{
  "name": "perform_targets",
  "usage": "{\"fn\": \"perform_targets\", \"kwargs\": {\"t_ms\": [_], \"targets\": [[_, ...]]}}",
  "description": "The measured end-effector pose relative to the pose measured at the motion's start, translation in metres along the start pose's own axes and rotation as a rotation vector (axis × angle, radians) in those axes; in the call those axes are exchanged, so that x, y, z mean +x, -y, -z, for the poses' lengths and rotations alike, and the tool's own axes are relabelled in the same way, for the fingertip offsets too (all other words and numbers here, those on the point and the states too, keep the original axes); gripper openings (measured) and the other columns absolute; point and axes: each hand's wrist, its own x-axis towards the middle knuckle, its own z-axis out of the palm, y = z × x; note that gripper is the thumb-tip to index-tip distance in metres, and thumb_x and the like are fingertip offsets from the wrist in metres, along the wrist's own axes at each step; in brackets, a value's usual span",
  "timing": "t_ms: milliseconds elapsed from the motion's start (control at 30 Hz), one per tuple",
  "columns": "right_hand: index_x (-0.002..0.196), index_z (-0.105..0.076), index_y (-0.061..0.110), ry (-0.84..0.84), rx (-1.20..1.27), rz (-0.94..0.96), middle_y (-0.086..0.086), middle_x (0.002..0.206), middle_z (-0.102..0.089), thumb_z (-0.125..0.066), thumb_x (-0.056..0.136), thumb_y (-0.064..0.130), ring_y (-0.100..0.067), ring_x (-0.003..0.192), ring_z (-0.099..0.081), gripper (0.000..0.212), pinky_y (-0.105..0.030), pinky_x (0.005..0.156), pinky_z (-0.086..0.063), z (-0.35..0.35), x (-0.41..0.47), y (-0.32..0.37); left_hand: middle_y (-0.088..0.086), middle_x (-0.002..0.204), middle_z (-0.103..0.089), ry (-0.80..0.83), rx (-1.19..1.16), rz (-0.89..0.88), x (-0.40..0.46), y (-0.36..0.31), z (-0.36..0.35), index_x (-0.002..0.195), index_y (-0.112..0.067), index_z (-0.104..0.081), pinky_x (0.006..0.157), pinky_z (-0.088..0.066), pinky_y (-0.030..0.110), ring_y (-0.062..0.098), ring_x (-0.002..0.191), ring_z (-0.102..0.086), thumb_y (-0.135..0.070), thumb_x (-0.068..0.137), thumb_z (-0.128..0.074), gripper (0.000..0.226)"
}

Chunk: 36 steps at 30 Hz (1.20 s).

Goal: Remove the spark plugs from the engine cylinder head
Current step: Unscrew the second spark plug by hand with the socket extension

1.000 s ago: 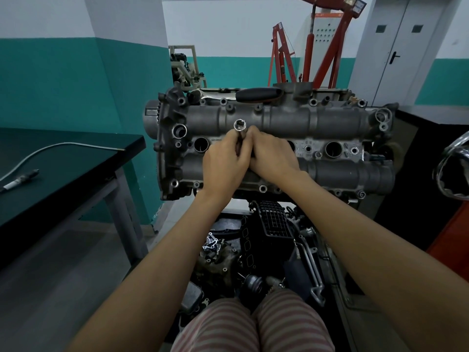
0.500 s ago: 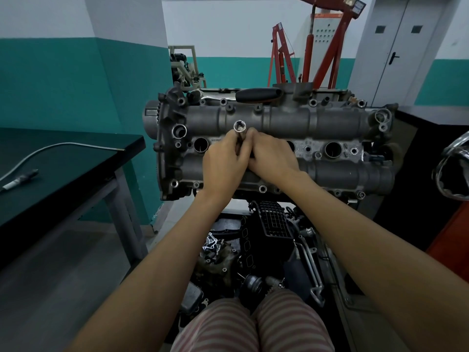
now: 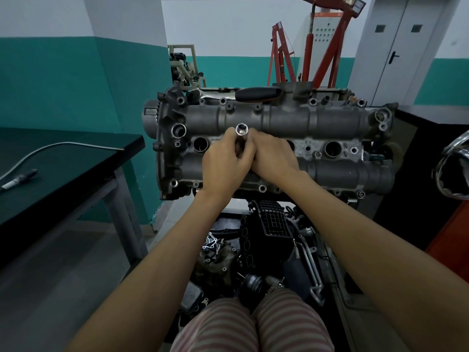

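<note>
Both hands are working one tool: the left hand (image 3: 224, 165) is curling its fingers round the long socket (image 3: 241, 134) standing in a plug hole left of the middle of the cylinder head (image 3: 330, 121), and the right hand (image 3: 275, 158) is pinching the same socket from the other side. No spark plug is showing in that hole; one (image 3: 19, 179) is lying on the table (image 3: 76, 163) at the left. Turning goes best, I judge, keeping the socket straight in the hole and twisting evenly.
</note>
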Motion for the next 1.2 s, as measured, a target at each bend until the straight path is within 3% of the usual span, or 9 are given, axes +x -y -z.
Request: {"fn": "perform_targets", "kwargs": {"t_ms": [233, 367, 567, 700, 933, 1200], "targets": [[0.094, -0.056, 0.012, -0.002, -0.034, -0.005, -0.011, 0.085, -0.066, -0.046, 0.088, 0.033, -0.034, 0.078, -0.061, 0.024, -0.031, 0.057, -0.030, 0.0006, 0.0003, 0.0003, -0.005, 0.045, -0.041, 0.007, -0.013, 0.030, 0.0022, -0.0001, -0.0012, 0.063, -0.009, -0.049, 0.048, -0.029, 0.025, 0.010, 0.043, -0.040, -0.034, 0.094, -0.053, 0.040], [0.093, -0.058, 0.010, 0.001, -0.072, 0.005, -0.011, 0.084, -0.065, -0.042, 0.091, 0.028, -0.033, 0.075, -0.060, 0.025, -0.032, 0.056, -0.029, 0.0002, 0.0001, 0.0001, -0.002, 0.046, -0.045, -0.003, -0.025, 0.015, 0.0016, -0.0009, -0.0010, 0.065, -0.005, -0.054, 0.048, -0.033, 0.027, 0.014, 0.045, -0.044, -0.034, 0.093, -0.054, 0.041], [0.092, -0.046, 0.015, -0.007, -0.025, 0.025, -0.007, 0.093, -0.064, -0.045, 0.090, 0.029, -0.032, 0.082, -0.060, 0.015, -0.031, 0.057, -0.025, -0.0012, -0.0003, 0.0002, 0.000, 0.053, -0.050, -0.015, -0.004, -0.004, 0.0000, 0.0013, -0.0016, 0.079, -0.005, -0.056, 0.051, -0.035, 0.026, 0.014, 0.050, -0.049, -0.030, 0.093, -0.053, 0.028], [0.088, -0.032, 0.019, -0.023, 0.009, 0.022, -0.007, 0.092, -0.063, -0.047, 0.090, 0.033, -0.033, 0.078, -0.060, 0.020, -0.031, 0.054, -0.021, -0.0010, -0.0012, 0.0008, -0.008, 0.049, -0.043, -0.001, -0.011, 0.012, 0.0007, 0.0038, -0.0024, 0.076, -0.006, -0.056, 0.050, -0.029, 0.023, 0.010, 0.047, -0.044, -0.031, 0.094, -0.051, 0.032], [0.095, -0.057, 0.008, -0.004, -0.056, 0.003, -0.013, 0.087, -0.066, -0.043, 0.090, 0.033, -0.036, 0.081, -0.061, 0.028, -0.032, 0.058, -0.032, 0.0013, 0.0000, 0.0000, -0.011, 0.044, -0.038, -0.012, -0.018, 0.014, 0.0025, -0.0002, -0.0015, 0.057, -0.014, -0.042, 0.047, -0.029, 0.020, 0.008, 0.042, -0.038, -0.034, 0.092, -0.056, 0.042], [0.098, -0.048, 0.011, -0.022, -0.018, 0.045, -0.008, 0.093, -0.064, -0.046, 0.090, 0.030, -0.033, 0.081, -0.060, 0.020, -0.031, 0.056, -0.025, -0.0013, -0.0010, -0.0018, 0.000, 0.053, -0.050, -0.003, -0.023, 0.016, 0.0002, 0.0010, -0.0014, 0.079, -0.005, -0.057, 0.051, -0.038, 0.027, 0.013, 0.050, -0.048, -0.030, 0.093, -0.052, 0.029]]}}
